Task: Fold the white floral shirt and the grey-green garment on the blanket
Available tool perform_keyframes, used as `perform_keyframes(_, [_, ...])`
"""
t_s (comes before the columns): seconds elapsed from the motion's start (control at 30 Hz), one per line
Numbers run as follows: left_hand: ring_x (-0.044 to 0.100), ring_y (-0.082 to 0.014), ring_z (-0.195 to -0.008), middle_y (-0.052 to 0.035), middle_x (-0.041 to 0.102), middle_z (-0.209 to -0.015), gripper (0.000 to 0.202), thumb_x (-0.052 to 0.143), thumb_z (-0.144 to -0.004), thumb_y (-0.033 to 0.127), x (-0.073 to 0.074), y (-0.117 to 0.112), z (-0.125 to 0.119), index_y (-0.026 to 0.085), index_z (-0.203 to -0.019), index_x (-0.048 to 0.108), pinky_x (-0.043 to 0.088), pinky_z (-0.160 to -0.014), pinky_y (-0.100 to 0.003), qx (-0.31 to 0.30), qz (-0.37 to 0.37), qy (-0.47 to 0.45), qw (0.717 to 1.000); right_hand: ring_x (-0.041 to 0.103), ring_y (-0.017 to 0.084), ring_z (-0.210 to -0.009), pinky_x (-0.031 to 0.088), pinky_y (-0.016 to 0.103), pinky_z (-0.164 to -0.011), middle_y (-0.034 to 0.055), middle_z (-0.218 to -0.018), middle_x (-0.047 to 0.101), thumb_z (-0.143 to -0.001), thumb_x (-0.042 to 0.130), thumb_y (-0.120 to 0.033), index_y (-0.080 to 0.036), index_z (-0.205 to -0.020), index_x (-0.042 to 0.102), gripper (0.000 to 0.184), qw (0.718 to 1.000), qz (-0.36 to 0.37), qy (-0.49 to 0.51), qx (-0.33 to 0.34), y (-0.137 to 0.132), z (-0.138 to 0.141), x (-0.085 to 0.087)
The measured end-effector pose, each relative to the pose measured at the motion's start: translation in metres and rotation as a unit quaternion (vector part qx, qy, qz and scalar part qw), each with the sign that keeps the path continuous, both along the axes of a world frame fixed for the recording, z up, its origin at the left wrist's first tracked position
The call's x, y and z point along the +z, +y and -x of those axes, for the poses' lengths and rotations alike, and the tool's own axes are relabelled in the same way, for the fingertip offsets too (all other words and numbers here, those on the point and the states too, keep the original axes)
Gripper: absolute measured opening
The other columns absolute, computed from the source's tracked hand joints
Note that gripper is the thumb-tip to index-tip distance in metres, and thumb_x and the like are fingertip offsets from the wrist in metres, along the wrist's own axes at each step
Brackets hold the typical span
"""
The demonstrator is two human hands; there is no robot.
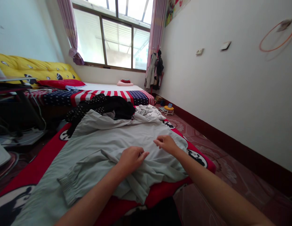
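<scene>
A light grey-green jacket (108,135) with a gathered elastic cuff (69,188) is spread, wrinkled, over a red cover with black and white round prints (54,153). My left hand (133,158) is low over the middle of the jacket, its thumb apart from its loosely bent fingers; I see nothing held in it. To its right, my right hand (167,143) is just above the cloth, fingers loosely curled, with nothing visible between them. Contact with the fabric is hard to judge for either hand.
Dark dotted clothes (101,105) and a white patterned garment (150,112) lie beyond the jacket. Behind stands a bed with a striped, starred cover (108,96). A desk (16,84) is at left, a small yellow stool (168,108) by the right wall.
</scene>
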State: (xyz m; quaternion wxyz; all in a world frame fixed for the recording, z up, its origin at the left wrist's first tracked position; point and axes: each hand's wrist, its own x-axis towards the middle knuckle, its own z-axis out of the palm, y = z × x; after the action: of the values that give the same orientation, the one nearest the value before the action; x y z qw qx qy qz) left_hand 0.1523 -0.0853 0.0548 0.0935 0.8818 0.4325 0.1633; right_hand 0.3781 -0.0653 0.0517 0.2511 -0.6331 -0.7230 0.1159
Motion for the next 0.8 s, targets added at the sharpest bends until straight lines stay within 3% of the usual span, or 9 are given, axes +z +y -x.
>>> perform_keyframes(0.07, [0.065, -0.0211, -0.092, -0.0066, 0.071, -0.098, 0.04, 0.037, -0.095, 0.042, 0.003, 0.023, 0.003, 0.022, -0.094, 0.071, 0.045, -0.081, -0.03, 0.02, -0.014, -0.042, 0.999, 0.068, 0.018, -0.086, 0.049, 0.025, -0.078, 0.0063, -0.092, 0.074, -0.087, 0.056, -0.03, -0.018, -0.092, 0.072, 0.021, 0.999, -0.031, -0.027, -0.035, 0.023, 0.0, -0.001])
perform_keyframes(0.13, [0.061, -0.0212, -0.108, -0.0083, 0.066, -0.121, 0.036, 0.041, -0.093, 0.034, -0.001, 0.051, 0.012, 0.02, -0.115, 0.066, 0.042, -0.094, -0.03, 0.049, -0.013, -0.044, 0.998, 0.062, 0.019, -0.108, 0.045, 0.028, -0.094, 0.0097, -0.119, 0.067, -0.089, 0.053, -0.027, -0.017, -0.117, 0.065, 0.033, 0.997, -0.033, -0.04, -0.051, 0.042, -0.003, -0.007])
perform_keyframes(0.2, [0.05, -0.0236, -0.127, -0.011, 0.053, -0.14, 0.047, 0.047, -0.089, 0.03, -0.012, 0.08, 0.03, 0.018, -0.134, 0.053, 0.036, -0.105, -0.033, 0.083, 0.012, 0.01, 0.996, 0.051, 0.02, -0.125, 0.038, 0.032, -0.105, 0.0114, -0.139, 0.054, -0.092, 0.05, -0.031, -0.016, -0.136, 0.051, 0.046, 0.997, -0.021, -0.054, -0.056, 0.052, -0.011, -0.017])
perform_keyframes(0.33, [0.024, -0.0308, -0.144, -0.01, 0.026, -0.157, 0.069, 0.045, -0.087, 0.056, -0.045, 0.113, 0.077, 0.023, -0.147, 0.035, 0.022, -0.113, -0.052, 0.141, 0.067, 0.099, 0.983, 0.024, 0.028, -0.143, 0.02, 0.053, -0.114, 0.015, -0.154, 0.031, -0.095, 0.043, -0.041, -0.015, -0.147, 0.034, 0.06, 0.989, 0.038, -0.106, -0.1, 0.052, -0.045, -0.039])
perform_keyframes(0.43, [0.015, -0.0294, -0.146, -0.0076, 0.017, -0.16, 0.075, 0.036, -0.086, 0.068, -0.062, 0.115, 0.097, 0.026, -0.148, 0.033, 0.013, -0.115, -0.053, 0.155, 0.048, 0.101, 0.982, 0.017, 0.027, -0.145, 0.013, 0.058, -0.114, 0.0145, -0.157, 0.023, -0.097, 0.031, -0.048, -0.016, -0.15, 0.028, 0.062, 0.955, 0.117, -0.198, -0.186, 0.054, -0.06, -0.04])
perform_keyframes(0.53, [0.015, -0.0292, -0.146, -0.0083, 0.018, -0.159, 0.076, 0.034, -0.086, 0.07, -0.067, 0.109, 0.097, 0.026, -0.148, 0.033, 0.011, -0.116, -0.052, 0.166, 0.037, 0.095, 0.981, 0.016, 0.033, -0.145, 0.012, 0.062, -0.112, 0.0194, -0.156, 0.022, -0.095, 0.035, -0.052, -0.012, -0.149, 0.03, 0.067, 0.931, 0.133, -0.25, -0.228, 0.063, -0.044, -0.034])
perform_keyframes(0.67, [0.014, -0.0305, -0.146, -0.0081, 0.019, -0.159, 0.076, 0.034, -0.085, 0.071, -0.063, 0.102, 0.092, 0.028, -0.147, 0.035, 0.01, -0.115, -0.054, 0.17, 0.035, 0.078, 0.982, 0.013, 0.028, -0.146, 0.019, 0.057, -0.112, 0.0108, -0.158, 0.02, -0.096, 0.028, -0.053, -0.022, -0.151, 0.026, 0.063, 0.952, 0.036, -0.272, -0.133, 0.062, -0.002, -0.046])
perform_keyframes(0.8, [0.01, -0.033, -0.147, -0.0081, 0.015, -0.16, 0.084, 0.031, -0.081, 0.079, -0.059, 0.102, 0.113, 0.028, -0.149, 0.031, 0.009, -0.116, -0.054, 0.181, 0.055, 0.072, 0.979, 0.021, 0.028, -0.144, 0.025, 0.056, -0.11, 0.0077, -0.158, 0.023, -0.095, 0.021, -0.055, -0.025, -0.15, 0.028, 0.063, 0.956, 0.053, -0.266, -0.115, 0.059, 0.007, -0.069])
